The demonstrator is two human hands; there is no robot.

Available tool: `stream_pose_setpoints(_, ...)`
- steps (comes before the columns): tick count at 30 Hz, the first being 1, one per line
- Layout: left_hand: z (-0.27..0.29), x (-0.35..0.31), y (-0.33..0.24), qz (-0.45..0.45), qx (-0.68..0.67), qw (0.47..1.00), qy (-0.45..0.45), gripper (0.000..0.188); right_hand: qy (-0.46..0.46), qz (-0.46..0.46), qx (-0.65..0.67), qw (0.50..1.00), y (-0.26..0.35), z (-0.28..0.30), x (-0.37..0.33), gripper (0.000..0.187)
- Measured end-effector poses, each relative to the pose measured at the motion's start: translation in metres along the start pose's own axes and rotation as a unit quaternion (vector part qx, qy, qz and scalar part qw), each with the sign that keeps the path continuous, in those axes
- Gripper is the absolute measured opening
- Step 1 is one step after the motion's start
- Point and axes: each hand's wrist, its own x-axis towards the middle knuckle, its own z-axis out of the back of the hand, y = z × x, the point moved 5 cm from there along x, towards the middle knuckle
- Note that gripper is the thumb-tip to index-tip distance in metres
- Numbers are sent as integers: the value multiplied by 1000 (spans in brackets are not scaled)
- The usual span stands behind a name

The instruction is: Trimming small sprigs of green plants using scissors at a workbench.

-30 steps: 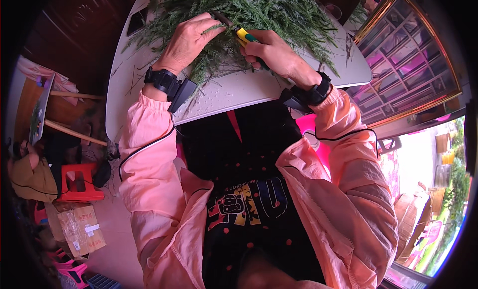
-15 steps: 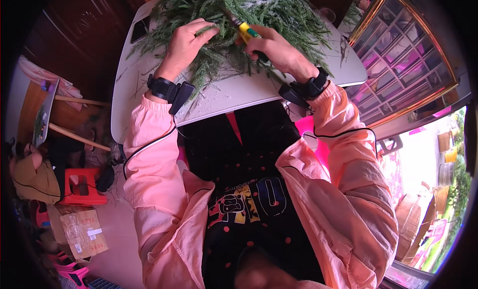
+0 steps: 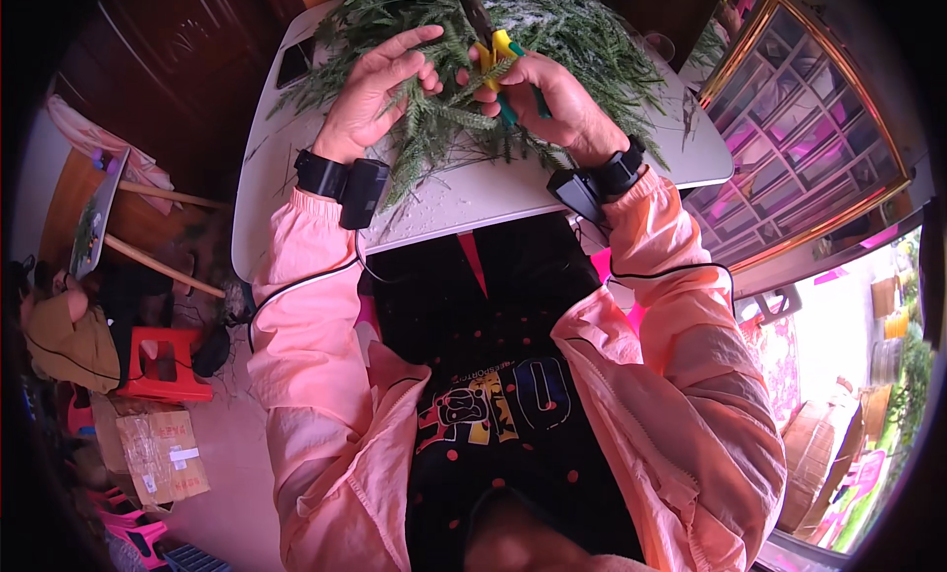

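Observation:
My right hand [image 3: 560,101] is wrapped round a pair of pliers [image 3: 477,15] with long dark jaws and yellow-and-green handles. The jaws point away over a heap of green artificial pine sprigs [image 3: 582,54]. One sprig [image 3: 462,110] lies in front of the handles, near the fingertips of that hand; whether they touch it I cannot tell. My left hand [image 3: 367,97] is beside the same greenery, its index finger stretched out and the other fingers loosely bent. Nothing shows clearly in its grasp. White flecks dust part of the heap.
The pile covers much of a white table [image 3: 473,202], with scraps scattered on it. A dark phone-like slab [image 3: 296,63] lies at its left. A gold-framed panel [image 3: 789,99] stands at right. On the floor at left are a red stool [image 3: 163,345] and a cardboard box [image 3: 168,454].
My left fingers have opened from a pinch on the sprigs. The pliers have turned more upright in my right hand, and their handles have spread apart.

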Motion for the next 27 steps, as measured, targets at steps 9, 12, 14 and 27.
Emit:
stream_pose_setpoints(9, 13, -2, 5, 37, 55, 998, -5, 51, 15, -8, 67, 998, -5, 14, -8, 38)
stream_pose_setpoints(12, 10, 1, 7, 42, 69, 996, 24, 43, 21, -9, 47, 999, 4, 20, -16, 38)
stream_pose_setpoints(14, 10, -1, 4, 43, 84, 995, 23, 43, 12, -9, 21, 1000, 2, 21, -15, 39)
stream_pose_setpoints(27, 90, -82, -110, -77, 138, 951, -265, 40, -255, 60, -458, 849, 87, 91, -112, 59)
